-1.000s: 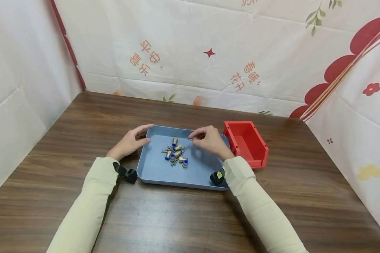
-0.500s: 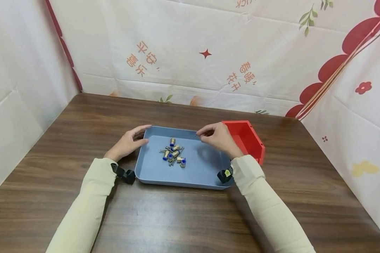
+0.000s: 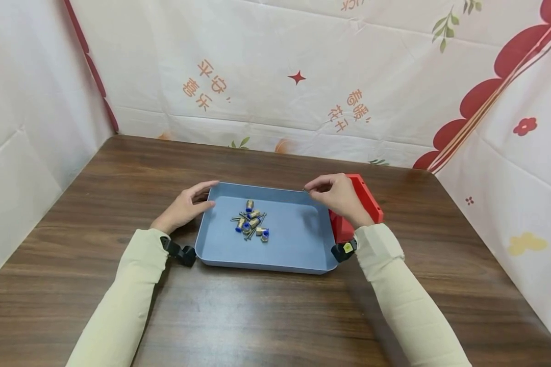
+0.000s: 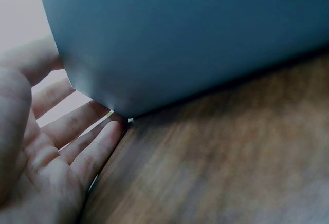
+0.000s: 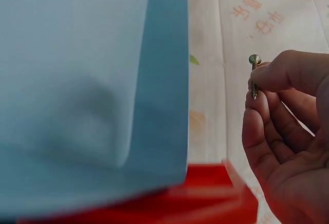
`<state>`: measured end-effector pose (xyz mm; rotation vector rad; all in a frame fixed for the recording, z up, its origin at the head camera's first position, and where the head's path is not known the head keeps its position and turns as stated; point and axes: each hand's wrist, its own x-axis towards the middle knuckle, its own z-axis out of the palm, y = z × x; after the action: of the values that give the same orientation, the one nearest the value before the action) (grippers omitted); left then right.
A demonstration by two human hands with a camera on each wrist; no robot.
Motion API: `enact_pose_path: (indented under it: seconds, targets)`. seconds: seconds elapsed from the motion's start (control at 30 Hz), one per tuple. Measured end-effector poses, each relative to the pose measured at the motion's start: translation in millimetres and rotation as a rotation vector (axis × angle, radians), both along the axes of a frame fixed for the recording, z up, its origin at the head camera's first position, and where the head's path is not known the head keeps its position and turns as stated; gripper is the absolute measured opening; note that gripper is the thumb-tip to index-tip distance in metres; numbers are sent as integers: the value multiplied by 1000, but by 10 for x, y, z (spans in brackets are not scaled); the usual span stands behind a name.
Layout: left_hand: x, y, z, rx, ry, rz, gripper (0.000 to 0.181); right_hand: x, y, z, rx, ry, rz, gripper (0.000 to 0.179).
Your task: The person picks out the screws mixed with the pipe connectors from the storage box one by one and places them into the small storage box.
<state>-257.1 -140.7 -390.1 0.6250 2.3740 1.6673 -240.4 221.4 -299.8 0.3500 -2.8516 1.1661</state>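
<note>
Between thumb and fingertips, my right hand (image 3: 337,196) pinches a small screw (image 5: 254,75), its head pointing up in the right wrist view. That hand is above the right end of a blue tray (image 3: 298,250) and partly covers a red bin (image 3: 369,199). On the tray's left side, my left hand (image 3: 183,208) rests its spread fingers and thumb against the rim; the left wrist view has its fingertips at the tray's outer corner (image 4: 126,98). Inside the tray lies a loose pile of brass fittings (image 3: 254,223) with blue collars, mixed with several screws (image 3: 236,219).
The red bin stands right beside the tray's right end. Both sit on a dark wood-grain table (image 3: 239,316). A white printed cloth (image 3: 257,92) hangs behind the table and at its sides.
My right hand has moved rightward with the screw, from over the tray's middle to its right end near the red bin. My left hand stays at the tray's left rim.
</note>
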Motion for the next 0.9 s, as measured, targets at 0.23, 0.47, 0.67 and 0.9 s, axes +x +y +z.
enact_pose_path:
  seconds: [0.23,0.47,0.67,0.9]
  targets:
    - [6,6,1,-9,-5,7,56,12,200,-6,-49,-3,-25,17]
    - [14,8,18,-6,-7,5,56,13,298,-23,-27,27,-62,15]
    - [10,6,8,-3,5,1,56,36,358,4,18,26,-87,16]
    - [-1,5,-7,7,16,-5,55,67,442,21,39,-10,-106,19]
